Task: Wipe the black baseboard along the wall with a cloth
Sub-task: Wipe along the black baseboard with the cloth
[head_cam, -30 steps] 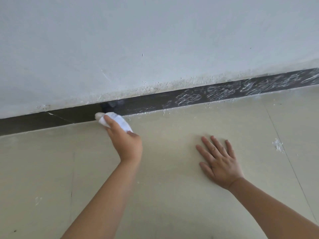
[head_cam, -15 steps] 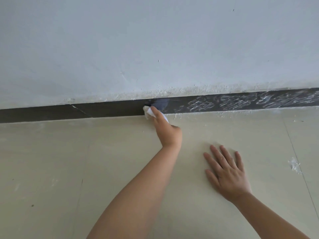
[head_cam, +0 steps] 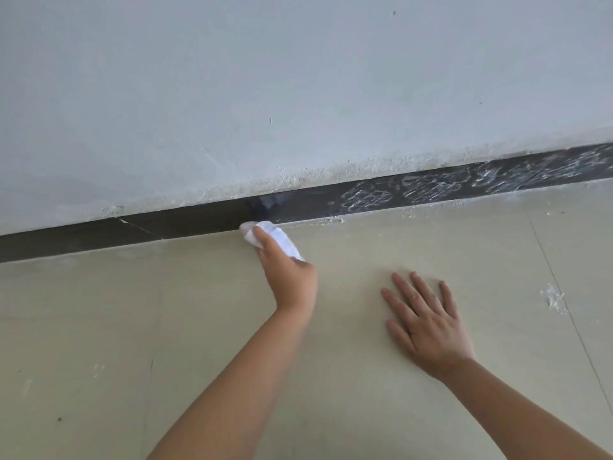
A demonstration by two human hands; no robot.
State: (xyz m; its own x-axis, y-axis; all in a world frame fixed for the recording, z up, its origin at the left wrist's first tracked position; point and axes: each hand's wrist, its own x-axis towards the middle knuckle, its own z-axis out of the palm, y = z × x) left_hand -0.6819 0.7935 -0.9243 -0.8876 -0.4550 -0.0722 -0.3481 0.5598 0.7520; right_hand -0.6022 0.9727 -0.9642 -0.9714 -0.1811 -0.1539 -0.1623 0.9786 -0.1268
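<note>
The black baseboard (head_cam: 185, 223) runs along the foot of the white wall, rising toward the right. Its left stretch looks dark and plain; the right stretch (head_cam: 431, 189) carries white smeared marks. My left hand (head_cam: 288, 273) is shut on a bunched white cloth (head_cam: 275, 236), whose tip touches the lower edge of the baseboard where it meets the floor. My right hand (head_cam: 428, 322) lies flat on the floor, palm down with fingers spread, to the right of the left hand and holding nothing.
White plaster crumbs line the wall's bottom edge (head_cam: 331, 175) and the floor joint (head_cam: 331, 221). A diagonal crack (head_cam: 139, 227) crosses the baseboard on the left. A white debris patch (head_cam: 553, 298) lies on the beige tiled floor (head_cam: 132, 327) at right.
My left hand with the cloth has moved rightward along the baseboard over the second. The view shifted too. My right hand has stayed flat on the floor.
</note>
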